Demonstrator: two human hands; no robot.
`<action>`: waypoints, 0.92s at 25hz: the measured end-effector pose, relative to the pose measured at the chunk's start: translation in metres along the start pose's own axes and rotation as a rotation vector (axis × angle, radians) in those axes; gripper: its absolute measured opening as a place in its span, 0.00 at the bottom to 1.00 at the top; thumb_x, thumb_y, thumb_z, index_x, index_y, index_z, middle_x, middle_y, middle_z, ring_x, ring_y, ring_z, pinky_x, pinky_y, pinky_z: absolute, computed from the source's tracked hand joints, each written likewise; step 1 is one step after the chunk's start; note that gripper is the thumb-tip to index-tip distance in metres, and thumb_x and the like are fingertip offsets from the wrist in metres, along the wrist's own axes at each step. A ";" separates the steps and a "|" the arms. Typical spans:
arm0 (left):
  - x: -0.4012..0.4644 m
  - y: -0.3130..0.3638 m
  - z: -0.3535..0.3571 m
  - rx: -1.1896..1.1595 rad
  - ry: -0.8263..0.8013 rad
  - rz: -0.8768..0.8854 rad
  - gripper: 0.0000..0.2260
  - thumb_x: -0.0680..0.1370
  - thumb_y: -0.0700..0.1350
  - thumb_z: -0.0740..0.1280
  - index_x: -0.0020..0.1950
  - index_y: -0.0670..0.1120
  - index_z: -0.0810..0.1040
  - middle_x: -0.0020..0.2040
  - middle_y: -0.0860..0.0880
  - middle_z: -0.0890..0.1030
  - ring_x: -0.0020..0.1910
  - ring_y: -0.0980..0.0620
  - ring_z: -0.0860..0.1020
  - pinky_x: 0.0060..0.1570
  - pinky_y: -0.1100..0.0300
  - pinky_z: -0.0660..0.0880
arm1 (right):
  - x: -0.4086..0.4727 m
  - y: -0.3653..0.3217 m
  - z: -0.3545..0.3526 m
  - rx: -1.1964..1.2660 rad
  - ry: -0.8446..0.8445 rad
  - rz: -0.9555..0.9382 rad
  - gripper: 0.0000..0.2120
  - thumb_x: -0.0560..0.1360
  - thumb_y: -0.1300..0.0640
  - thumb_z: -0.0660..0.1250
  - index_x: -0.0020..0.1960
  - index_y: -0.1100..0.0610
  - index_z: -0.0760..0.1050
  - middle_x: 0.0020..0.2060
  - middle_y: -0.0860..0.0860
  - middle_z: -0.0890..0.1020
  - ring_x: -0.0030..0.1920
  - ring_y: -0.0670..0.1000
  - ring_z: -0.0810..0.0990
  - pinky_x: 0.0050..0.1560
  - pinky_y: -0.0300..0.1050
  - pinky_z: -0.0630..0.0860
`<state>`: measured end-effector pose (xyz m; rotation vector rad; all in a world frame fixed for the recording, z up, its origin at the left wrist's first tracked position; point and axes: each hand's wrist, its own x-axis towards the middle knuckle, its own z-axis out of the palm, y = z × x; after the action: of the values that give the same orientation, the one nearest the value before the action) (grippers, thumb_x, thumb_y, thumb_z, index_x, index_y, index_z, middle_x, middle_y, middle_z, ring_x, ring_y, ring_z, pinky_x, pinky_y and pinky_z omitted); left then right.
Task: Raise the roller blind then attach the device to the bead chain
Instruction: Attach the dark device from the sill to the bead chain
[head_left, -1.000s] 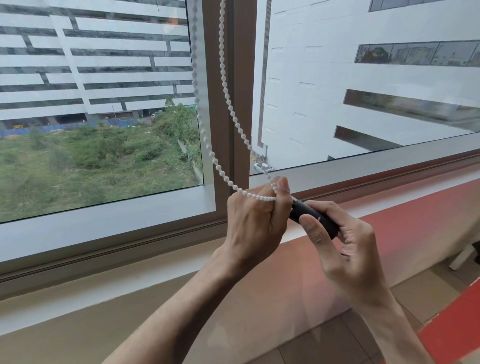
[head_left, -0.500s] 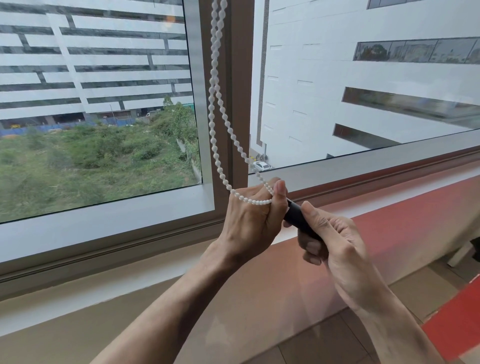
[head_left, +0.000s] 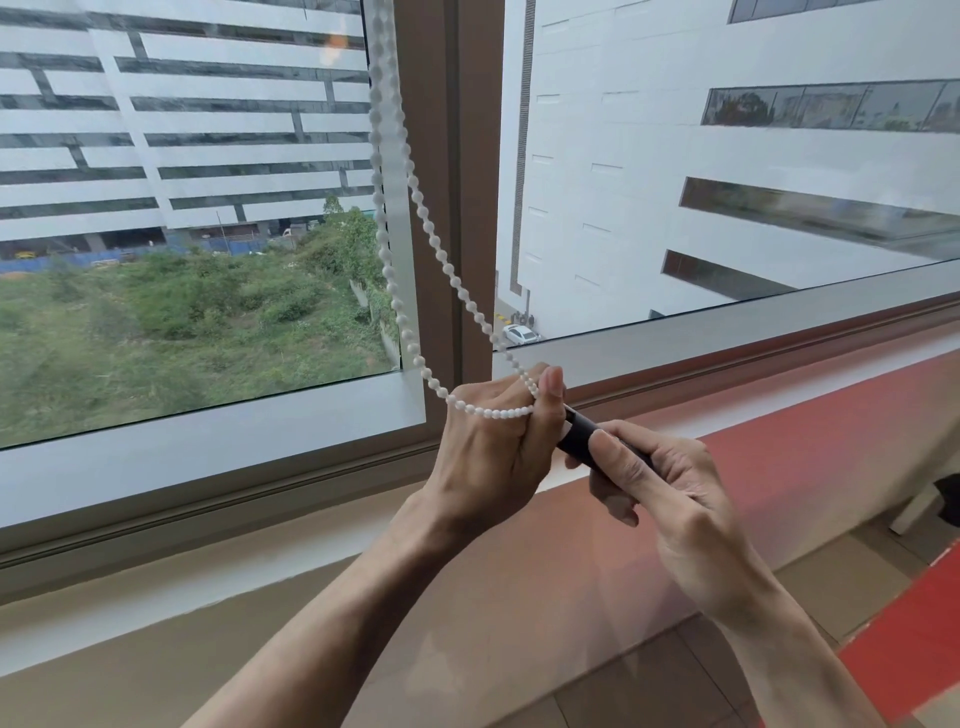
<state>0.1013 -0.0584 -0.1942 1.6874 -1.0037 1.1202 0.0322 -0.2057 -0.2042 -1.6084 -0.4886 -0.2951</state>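
The left hand (head_left: 493, 441) pinches the bottom loop of the white bead chain (head_left: 415, 332), which hangs in front of the brown window post (head_left: 467, 182). Just right of it, the right hand (head_left: 660, 488) grips a dark device (head_left: 582, 441), its tip apparently touching the left thumb.

Probably an upper-floor office: wide window (head_left: 208, 234), tiled floor (head_left: 841, 587).

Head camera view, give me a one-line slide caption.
Left hand holds the white bead chain loop while right hand brings up the black device.
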 end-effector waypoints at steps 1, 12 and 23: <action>-0.002 -0.001 0.000 -0.026 -0.009 -0.027 0.26 0.85 0.47 0.50 0.32 0.36 0.73 0.26 0.47 0.72 0.26 0.51 0.69 0.25 0.62 0.63 | 0.000 0.003 0.000 0.013 -0.006 0.004 0.20 0.76 0.42 0.65 0.43 0.60 0.80 0.29 0.61 0.64 0.30 0.55 0.61 0.31 0.43 0.59; -0.066 -0.009 0.016 -0.503 -0.070 -0.811 0.12 0.70 0.52 0.76 0.51 0.50 0.86 0.52 0.52 0.84 0.45 0.54 0.83 0.43 0.57 0.79 | -0.009 0.076 0.025 -0.013 0.186 0.023 0.16 0.77 0.43 0.67 0.61 0.48 0.77 0.53 0.50 0.86 0.52 0.50 0.84 0.53 0.56 0.78; -0.070 -0.016 0.014 -0.526 -0.098 -0.804 0.07 0.77 0.40 0.72 0.54 0.44 0.85 0.47 0.49 0.87 0.48 0.51 0.86 0.51 0.55 0.81 | 0.004 0.094 0.033 -0.416 0.419 -0.098 0.15 0.76 0.51 0.70 0.61 0.55 0.81 0.48 0.45 0.87 0.46 0.37 0.83 0.47 0.37 0.78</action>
<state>0.1002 -0.0555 -0.2675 1.4831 -0.5076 0.2202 0.0778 -0.1769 -0.2882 -1.8593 -0.1870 -0.8321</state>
